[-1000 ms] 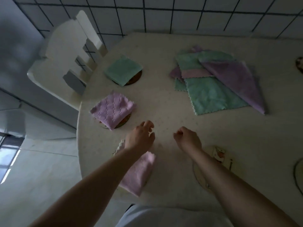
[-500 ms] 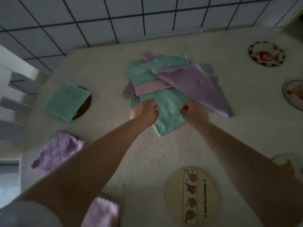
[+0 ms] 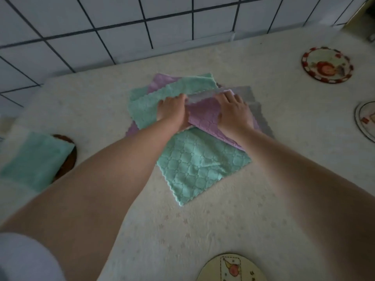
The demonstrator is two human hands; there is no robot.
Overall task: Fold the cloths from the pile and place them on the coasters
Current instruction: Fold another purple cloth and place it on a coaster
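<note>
A pile of cloths lies mid-table. On top is a purple cloth (image 3: 203, 116), with a flat green cloth (image 3: 200, 163) under it nearer me and a grey cloth (image 3: 257, 110) to the right. My left hand (image 3: 172, 112) and my right hand (image 3: 233, 110) are both on the purple cloth. Their fingers pinch its far edge, which is lifted a little. A folded green cloth (image 3: 34, 159) sits on a brown coaster (image 3: 71, 155) at the left. Bare round coasters lie at the bottom (image 3: 231, 268), far right (image 3: 326, 64) and right edge (image 3: 365, 122).
The table (image 3: 121, 199) has a pale speckled top and stands against a white tiled wall (image 3: 121, 27). My forearms stretch across the near half of the table.
Both hands moved from the near edge of the green cloth farther up the pile and took hold of the purple cloth's far edge. The view shifted closer to the pile.
</note>
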